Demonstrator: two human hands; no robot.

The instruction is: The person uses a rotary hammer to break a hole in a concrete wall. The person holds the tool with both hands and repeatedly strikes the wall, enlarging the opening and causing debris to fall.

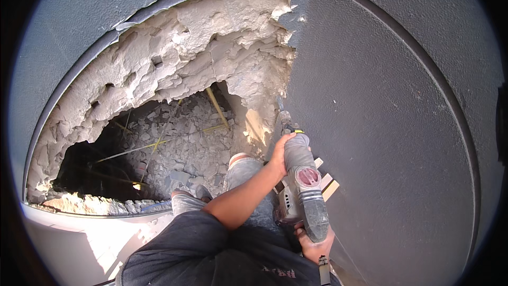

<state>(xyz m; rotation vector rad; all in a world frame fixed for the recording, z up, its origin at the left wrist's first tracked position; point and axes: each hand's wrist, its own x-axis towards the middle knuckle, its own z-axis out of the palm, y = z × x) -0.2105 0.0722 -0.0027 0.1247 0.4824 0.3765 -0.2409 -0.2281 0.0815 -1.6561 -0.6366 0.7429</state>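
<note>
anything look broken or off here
Yes: the grey wall has a big ragged hole broken through it, with rubble inside. Both hands, left hand and right hand, grip a demolition hammer at its edge.

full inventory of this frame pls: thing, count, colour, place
Demolition hammer: one, dusty grey with a red patch, lower centre-right, bit at the broken wall edge.
Grey wall: one, dark grey, right and top.
Broken masonry: one ragged hole, pale beige, upper left.
Rubble: one heap, grey, seen through the hole.
Yellow rods: several, among the rubble.
Wooden slats: a few, pale, beside the tool.
Left hand: gripping the tool's front.
Right hand: on the rear handle.
Legs: two, dusty grey trousers.
</note>
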